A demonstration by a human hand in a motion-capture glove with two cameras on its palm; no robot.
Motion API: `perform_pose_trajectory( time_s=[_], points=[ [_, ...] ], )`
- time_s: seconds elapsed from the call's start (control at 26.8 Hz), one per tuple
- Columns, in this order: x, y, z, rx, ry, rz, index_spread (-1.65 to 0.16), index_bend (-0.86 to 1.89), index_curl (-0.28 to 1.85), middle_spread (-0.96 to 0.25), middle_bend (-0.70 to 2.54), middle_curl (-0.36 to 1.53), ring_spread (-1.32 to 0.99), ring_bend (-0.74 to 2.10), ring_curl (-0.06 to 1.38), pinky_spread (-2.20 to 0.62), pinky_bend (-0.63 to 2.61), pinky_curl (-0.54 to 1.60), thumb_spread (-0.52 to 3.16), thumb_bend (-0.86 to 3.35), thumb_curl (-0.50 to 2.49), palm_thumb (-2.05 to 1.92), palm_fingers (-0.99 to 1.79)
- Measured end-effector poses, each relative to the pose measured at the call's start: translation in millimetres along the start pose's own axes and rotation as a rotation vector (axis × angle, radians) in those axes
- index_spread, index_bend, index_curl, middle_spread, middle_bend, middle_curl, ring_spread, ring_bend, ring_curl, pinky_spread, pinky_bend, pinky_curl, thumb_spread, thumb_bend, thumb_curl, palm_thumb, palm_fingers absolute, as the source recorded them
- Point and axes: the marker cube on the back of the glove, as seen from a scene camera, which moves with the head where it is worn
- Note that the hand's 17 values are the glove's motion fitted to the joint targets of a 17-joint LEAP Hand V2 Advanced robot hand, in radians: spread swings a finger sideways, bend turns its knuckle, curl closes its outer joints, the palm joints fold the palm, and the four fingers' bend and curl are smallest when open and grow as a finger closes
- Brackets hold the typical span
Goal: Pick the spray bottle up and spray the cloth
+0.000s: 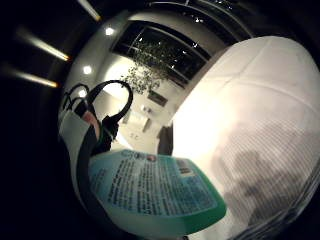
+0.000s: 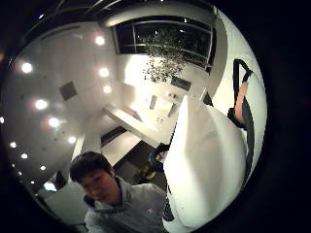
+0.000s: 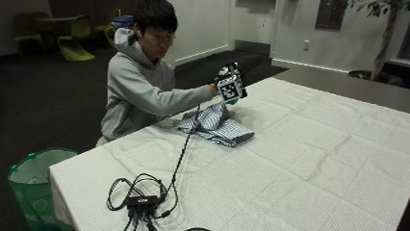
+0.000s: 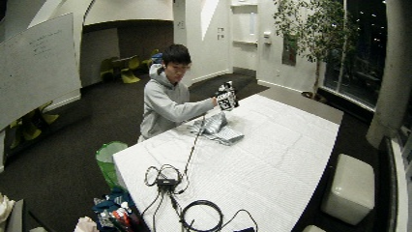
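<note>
Spray bottle (image 1: 155,192) sits gripped in the gloved right hand (image 3: 227,86), raised above the checked cloth (image 3: 214,126). White-covered table (image 3: 307,159) stands on a dark floor (image 3: 44,96).

Person (image 3: 137,82): grey hooded sweatshirt (long sleeves); right hand (image 3: 225,85) black-gloved, black straps.

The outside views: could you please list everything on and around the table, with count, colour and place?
Spray bottle: one, white and green, raised above the table, in the gloved hand.
Cloth: one, checked blue-white, crumpled on the table in front of the person.
Table: one, white-covered.
Bin: one, green, on the floor beside the table.
Potted tree: one, green, by the window.
Stool: one, white, beside the table.
Right hand: black glove, holds the spray bottle above the cloth.
</note>
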Motion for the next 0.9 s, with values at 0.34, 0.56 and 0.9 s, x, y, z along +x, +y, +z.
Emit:
perform_pose_trajectory(
  time_s=[0.34,0.56,0.9],
  points=[
    [59.8,12.5,29.8,-0.094,0.169,0.053,-0.17,0.27,0.58,-0.04,0.67,0.50,-0.10,0.70,0.43,-0.25,0.41,0.39,0.71,-0.03,0.63,0.80,1.36],
    [56.3,24.6,18.5,-0.211,0.141,0.115,-0.19,0.17,0.56,-0.04,0.52,0.46,-0.09,0.51,0.39,-0.16,0.45,0.39,0.77,-0.01,0.63,0.82,0.90],
    [24.5,79.1,-20.8,-0.234,0.136,0.078,-0.25,0.00,0.42,-0.04,0.29,0.39,-0.04,0.42,0.36,0.05,0.54,0.42,0.87,-0.03,0.59,0.82,0.22]
  ],
)
